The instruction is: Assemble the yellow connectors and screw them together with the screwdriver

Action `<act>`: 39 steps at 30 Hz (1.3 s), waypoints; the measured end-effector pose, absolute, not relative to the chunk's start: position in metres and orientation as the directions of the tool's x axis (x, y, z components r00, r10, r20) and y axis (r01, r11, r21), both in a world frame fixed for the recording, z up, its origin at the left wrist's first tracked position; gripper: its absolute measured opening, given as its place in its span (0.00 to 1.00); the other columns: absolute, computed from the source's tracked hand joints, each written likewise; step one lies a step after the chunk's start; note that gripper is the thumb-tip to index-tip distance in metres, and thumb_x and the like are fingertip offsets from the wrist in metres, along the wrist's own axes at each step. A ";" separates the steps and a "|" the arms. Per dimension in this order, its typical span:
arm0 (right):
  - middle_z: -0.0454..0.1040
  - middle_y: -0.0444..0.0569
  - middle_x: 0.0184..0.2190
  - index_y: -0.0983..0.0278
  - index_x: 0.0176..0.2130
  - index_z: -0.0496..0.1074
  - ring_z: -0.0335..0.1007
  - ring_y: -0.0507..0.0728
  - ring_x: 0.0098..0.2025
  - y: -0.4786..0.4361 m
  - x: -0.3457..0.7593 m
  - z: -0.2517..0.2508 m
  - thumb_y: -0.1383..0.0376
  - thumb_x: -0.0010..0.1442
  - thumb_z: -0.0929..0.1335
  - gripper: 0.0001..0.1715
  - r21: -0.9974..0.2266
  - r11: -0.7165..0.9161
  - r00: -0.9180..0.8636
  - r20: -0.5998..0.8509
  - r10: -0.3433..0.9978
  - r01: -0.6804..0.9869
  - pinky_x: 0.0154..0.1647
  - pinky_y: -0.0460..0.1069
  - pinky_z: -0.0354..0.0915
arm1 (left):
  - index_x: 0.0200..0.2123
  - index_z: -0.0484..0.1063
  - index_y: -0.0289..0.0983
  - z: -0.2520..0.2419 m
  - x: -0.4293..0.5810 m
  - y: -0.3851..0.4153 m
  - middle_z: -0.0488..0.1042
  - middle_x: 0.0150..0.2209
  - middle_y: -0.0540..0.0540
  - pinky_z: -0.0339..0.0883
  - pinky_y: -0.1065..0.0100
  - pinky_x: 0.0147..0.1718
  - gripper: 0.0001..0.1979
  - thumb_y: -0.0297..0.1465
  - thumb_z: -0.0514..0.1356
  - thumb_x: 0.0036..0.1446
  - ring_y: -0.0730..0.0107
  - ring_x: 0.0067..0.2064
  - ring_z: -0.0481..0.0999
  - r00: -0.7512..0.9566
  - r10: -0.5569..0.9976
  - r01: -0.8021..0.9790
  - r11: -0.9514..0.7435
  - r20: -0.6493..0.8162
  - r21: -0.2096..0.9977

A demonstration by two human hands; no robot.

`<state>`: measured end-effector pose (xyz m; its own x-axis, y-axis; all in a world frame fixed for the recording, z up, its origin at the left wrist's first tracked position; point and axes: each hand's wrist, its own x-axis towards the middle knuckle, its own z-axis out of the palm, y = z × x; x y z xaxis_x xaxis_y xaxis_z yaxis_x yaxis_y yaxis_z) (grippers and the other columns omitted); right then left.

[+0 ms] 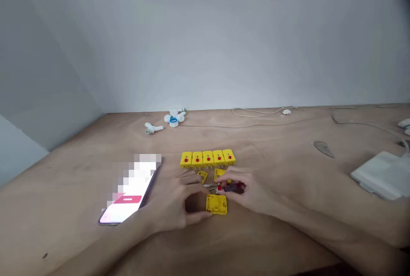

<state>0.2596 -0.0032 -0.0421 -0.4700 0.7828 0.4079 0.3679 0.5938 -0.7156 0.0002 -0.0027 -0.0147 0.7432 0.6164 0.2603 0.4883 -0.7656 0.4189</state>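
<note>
My left hand curves around the left side of an open yellow plug housing half. Its thumb touches the lower left edge, with the index fingertip near the upper left corner. My right hand pinches a small red part just above that housing. A screwdriver with a dark red handle shows under the right fingers; whether the hand grips it is unclear. Metal pieces lie between both hands. Behind the right fingertips is another yellow housing piece, partly covered. A smaller yellow piece lies beyond the left fingers.
Several yellow plugs with red dots stand in a row behind my hands. A lit phone lies left on the wooden table. White fittings and a thin cable are near the wall. A white box sits right.
</note>
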 end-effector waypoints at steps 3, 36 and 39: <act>0.77 0.47 0.36 0.60 0.42 0.78 0.72 0.55 0.33 -0.002 0.261 -0.036 0.62 0.64 0.72 0.07 -0.751 0.540 -0.351 0.423 0.836 0.381 0.32 0.48 0.68 | 0.45 0.79 0.40 -0.014 0.000 -0.003 0.78 0.41 0.44 0.72 0.55 0.43 0.15 0.41 0.68 0.57 0.54 0.44 0.78 0.736 0.620 0.496 -0.767 0.271 0.407; 0.60 0.55 0.70 0.59 0.71 0.56 0.56 0.67 0.71 0.016 0.281 -0.034 0.57 0.72 0.63 0.32 -0.349 0.595 -0.413 0.471 0.779 0.724 0.70 0.67 0.53 | 0.72 0.50 0.33 -0.030 -0.001 0.002 0.54 0.72 0.36 0.54 0.44 0.69 0.32 0.42 0.50 0.73 0.48 0.73 0.54 0.537 0.782 0.790 -0.597 0.315 0.136; 0.47 0.52 0.75 0.57 0.75 0.42 0.43 0.65 0.76 0.012 0.281 -0.042 0.56 0.74 0.61 0.38 -0.399 0.594 -0.480 0.354 0.803 0.699 0.74 0.66 0.50 | 0.73 0.49 0.34 -0.030 -0.001 0.002 0.54 0.72 0.37 0.53 0.44 0.69 0.32 0.42 0.50 0.73 0.48 0.73 0.53 0.558 0.777 0.779 -0.612 0.292 0.139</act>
